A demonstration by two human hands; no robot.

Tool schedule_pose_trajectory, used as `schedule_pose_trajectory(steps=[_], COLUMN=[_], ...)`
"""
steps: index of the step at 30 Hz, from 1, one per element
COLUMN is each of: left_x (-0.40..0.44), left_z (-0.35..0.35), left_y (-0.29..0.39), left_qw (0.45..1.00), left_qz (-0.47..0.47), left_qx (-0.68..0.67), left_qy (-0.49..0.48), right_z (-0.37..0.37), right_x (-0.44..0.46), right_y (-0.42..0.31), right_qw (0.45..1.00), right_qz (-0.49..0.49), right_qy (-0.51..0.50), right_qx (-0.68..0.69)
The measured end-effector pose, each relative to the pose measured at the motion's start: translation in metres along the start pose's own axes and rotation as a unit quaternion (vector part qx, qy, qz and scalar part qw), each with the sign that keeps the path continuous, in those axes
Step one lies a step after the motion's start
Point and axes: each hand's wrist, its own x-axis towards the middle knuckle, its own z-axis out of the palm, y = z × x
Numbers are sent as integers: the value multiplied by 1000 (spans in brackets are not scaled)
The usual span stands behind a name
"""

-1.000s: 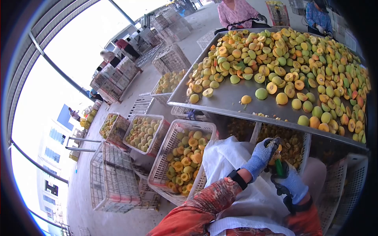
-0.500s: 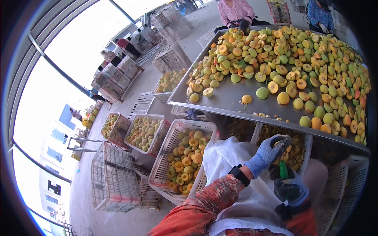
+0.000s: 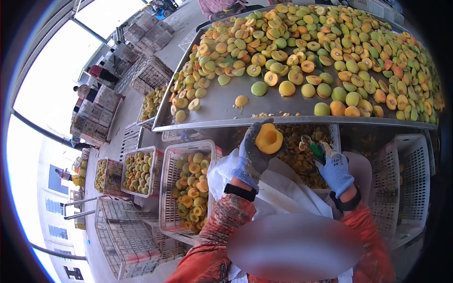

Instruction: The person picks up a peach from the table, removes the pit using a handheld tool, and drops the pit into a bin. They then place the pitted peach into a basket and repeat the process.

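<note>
from where i stood, the person's left hand (image 3: 252,159), in a blue knitted glove with a dark grey coated palm, was gripping a yellow-orange fruit half (image 3: 269,140) by its edge, with the cut face and its round hollow in view, just in front of the table's near edge. the right hand (image 3: 334,166), gloved in the same blue, was curled round a green-handled tool (image 3: 317,152) with a small metal loop at its tip, and that loop was near the fruit half but apart from it. below and between the two hands sat a white plastic crate (image 3: 336,137) holding brownish-yellow bits, too small to tell apart. a white cloth (image 3: 288,186) covered the person's lap. in front stretched a grey metal table (image 3: 217,106) with a raised rim, heaped with green, yellow and orange fruit (image 3: 288,35), some whole and many halved, and small pale bits (image 3: 278,114) lay along the near rim. to the person's left stood a white slatted basket (image 3: 167,198) of fruit, many pieces hollowed, and to the right were pale perforated crates (image 3: 414,188). across the table, at its far left corner, i saw someone's pink patterned sleeve (image 3: 214,8)
</note>
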Motion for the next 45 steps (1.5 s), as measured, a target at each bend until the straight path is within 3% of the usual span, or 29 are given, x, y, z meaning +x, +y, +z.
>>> schedule_pose_trajectory(steps=[1, 3, 6, 9, 12, 13, 15, 17, 19, 21, 23, 24, 25, 26, 27, 29, 30, 31, 33, 34, 35, 36, 37, 39, 43, 44, 45], left_x=[-1, -1, 5, 8, 8, 6, 0, -4, -9, -29, -51, -63, -64, -68, -69, -38, -10, 21, 87, 127, 154, 183, 198, 210, 197, 186, 173], left_z=[9, 12, 12, 19, 25, 28, 30, 25, 14, 1, -44, -71, -123, -172, -183, -158, -147, -129, -99, -122, -110, -130, -122, -100, -102, -108, -115], left_y=[4, 5, -1, -11, -15, -15, -16, -19, -15, 21, 63, 80, 100, 118, 128, 142, 148, 146, 138, 133, 123, 121, 110, 94, 109, 122, 132], left_qw=[998, 999, 999, 998, 997, 997, 996, 994, 988, 977, 946, 894, 804, 757, 641, 701, 769, 801, 772, 792, 711, 600, 416, 351, 386, 669, 874], left_qz=[3, -9, -8, 26, 24, 26, 12, 28, 93, 115, 159, 186, 172, 90, 62, 131, 126, 144, 134, 168, 148, 172, 212, 63, 81, 90, 93], left_qx=[-2, 33, 27, 21, 15, 14, 32, 5, 22, 112, 236, 345, 501, 579, 691, 637, 546, 495, 559, 547, 649, 762, 875, 924, 908, 718, 443], left_qy=[63, 41, 41, 50, 72, 70, 82, 109, 124, 137, 153, 217, 271, 289, 329, 293, 306, 306, 271, 215, 226, 171, 128, 140, 144, 171, 177], right_z=[-9, -22, -31, -31, -13, -14, -14, -7, -1, -7, -7, -5, -1, 4, 8, 10, 5, 5, 13, 12, 14, 19, 18, 12, 20, 21, 21], right_x=[-1, 6, 9, 12, 13, 8, -7, -10, -10, -8, -2, -3, -3, -4, -7, -3, 1, 5, 12, 16, 19, 18, 23, 27, 25, 25, 23], right_y=[-6, -26, -58, -73, -74, -80, -95, -94, -92, -81, -57, -42, -29, -20, -13, -11, -13, -13, -9, -7, -4, 0, 2, 1, 1, -1, -2], right_qw=[1000, 998, 993, 997, 980, 980, 989, 990, 985, 983, 977, 979, 980, 979, 979, 978, 972, 965, 963, 962, 960, 962, 962, 950, 946, 946, 946], right_qz=[16, 36, -32, -72, -169, -171, -143, -140, -113, -73, -37, -13, 12, 16, 20, 27, 40, 54, 54, 57, 61, 61, 66, 87, 82, 80, 78], right_qy=[10, 20, 74, 22, 100, 101, -12, -18, -17, -8, 7, -1, -7, -4, -17, -31, -70, -110, -118, -133, -149, -155, -157, -193, -192, -196, -202], right_qx=[23, 42, 90, 19, -29, -30, -33, 2, 129, 170, 212, 204, 198, 203, 204, 206, 219, 230, 236, 233, 228, 218, 214, 230, 249, 246, 243])
